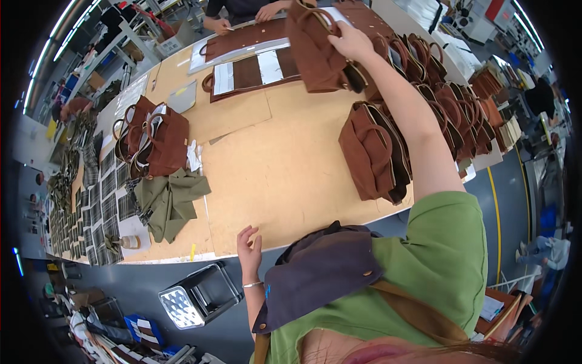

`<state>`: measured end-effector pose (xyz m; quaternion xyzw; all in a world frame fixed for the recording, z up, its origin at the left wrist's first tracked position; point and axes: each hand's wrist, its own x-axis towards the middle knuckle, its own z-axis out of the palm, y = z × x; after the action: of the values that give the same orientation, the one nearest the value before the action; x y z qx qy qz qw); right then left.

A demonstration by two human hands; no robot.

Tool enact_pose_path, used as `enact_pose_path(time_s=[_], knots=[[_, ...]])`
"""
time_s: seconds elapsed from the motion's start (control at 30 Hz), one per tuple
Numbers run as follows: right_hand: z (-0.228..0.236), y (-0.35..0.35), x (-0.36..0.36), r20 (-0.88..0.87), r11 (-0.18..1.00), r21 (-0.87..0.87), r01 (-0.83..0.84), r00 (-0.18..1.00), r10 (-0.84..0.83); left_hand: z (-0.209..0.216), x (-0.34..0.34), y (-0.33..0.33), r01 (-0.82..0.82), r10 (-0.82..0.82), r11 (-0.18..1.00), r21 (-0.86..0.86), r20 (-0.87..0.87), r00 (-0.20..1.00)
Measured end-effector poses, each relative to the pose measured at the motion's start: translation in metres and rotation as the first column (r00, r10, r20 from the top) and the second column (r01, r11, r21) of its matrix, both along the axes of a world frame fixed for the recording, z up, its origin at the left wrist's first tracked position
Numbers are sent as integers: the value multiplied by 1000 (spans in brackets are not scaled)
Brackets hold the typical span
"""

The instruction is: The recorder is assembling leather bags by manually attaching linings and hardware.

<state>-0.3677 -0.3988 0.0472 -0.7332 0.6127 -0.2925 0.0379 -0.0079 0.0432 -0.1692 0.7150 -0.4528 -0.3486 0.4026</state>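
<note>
With my arm stretched out over the table's far right, my right hand (353, 42) is closed on the handle of a brown handbag (316, 59). The bag hangs upright from it, just in front of the flat brown pieces. My left hand (248, 244) hovers by the near edge of the wooden tabletop (273, 176), fingers apart and nothing in them. Below my right arm, another brown handbag (367, 151) stands near the table's right edge. Behind it several more handbags (464, 115) crowd together in rows.
More brown handbags (167, 142) stand at left, beside olive cloth (170, 203) and plaid pieces (106, 200). At the far side, a co-worker's hands (267, 12) are over a flat brown panel (248, 39). A black-framed stool (200, 297) stands on the floor.
</note>
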Motion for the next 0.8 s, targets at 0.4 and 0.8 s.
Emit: enact_pose_path(time_s=[0.4,0.8], knots=[[-48,-9,-41,-330,691,628,357,927,-179,-40,40,22,-100,104,981,163,-15,994],[-47,-6,-33,-548,916,90,390,788,-281,-91,45,-14,-449,351,892,48,552,756]])
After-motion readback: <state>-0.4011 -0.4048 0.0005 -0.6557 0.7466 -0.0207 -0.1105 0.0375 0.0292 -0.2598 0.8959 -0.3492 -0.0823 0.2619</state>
